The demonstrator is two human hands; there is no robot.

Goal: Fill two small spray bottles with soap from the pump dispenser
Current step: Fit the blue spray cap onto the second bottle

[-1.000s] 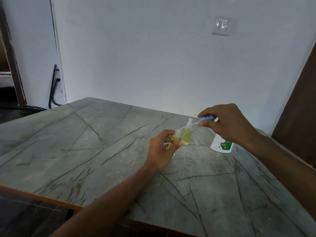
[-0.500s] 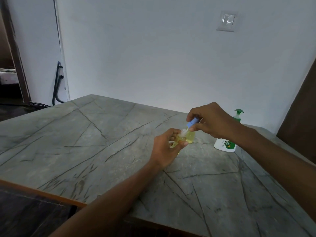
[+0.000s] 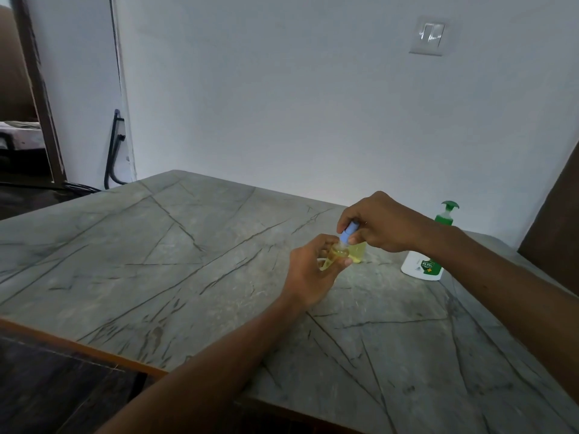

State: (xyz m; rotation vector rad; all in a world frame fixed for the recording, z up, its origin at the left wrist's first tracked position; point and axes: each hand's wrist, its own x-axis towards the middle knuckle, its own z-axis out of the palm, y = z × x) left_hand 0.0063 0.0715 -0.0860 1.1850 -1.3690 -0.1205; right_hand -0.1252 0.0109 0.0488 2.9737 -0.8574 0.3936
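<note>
My left hand (image 3: pixel 308 270) grips a small clear spray bottle (image 3: pixel 337 252) holding yellow soap, just above the grey stone table (image 3: pixel 175 264). My right hand (image 3: pixel 380 222) pinches a blue spray cap (image 3: pixel 348 232) and holds it down on that bottle's neck. A second small bottle (image 3: pixel 358 252) with yellow soap stands on the table right behind, partly hidden by my right hand. The white pump dispenser (image 3: pixel 426 261) with a green pump head stands to the right, beyond my right forearm.
The table's wooden front edge (image 3: pixel 78 346) runs along the lower left. A white wall rises behind the table with a light switch (image 3: pixel 428 35). A dark wooden panel (image 3: pixel 554 227) stands at the far right. A black cable (image 3: pixel 113 151) hangs by the left corner.
My right hand has brought the blue cap leftward and down from mid-air onto the bottle in my left hand. The view has shifted, revealing the dispenser's pump head.
</note>
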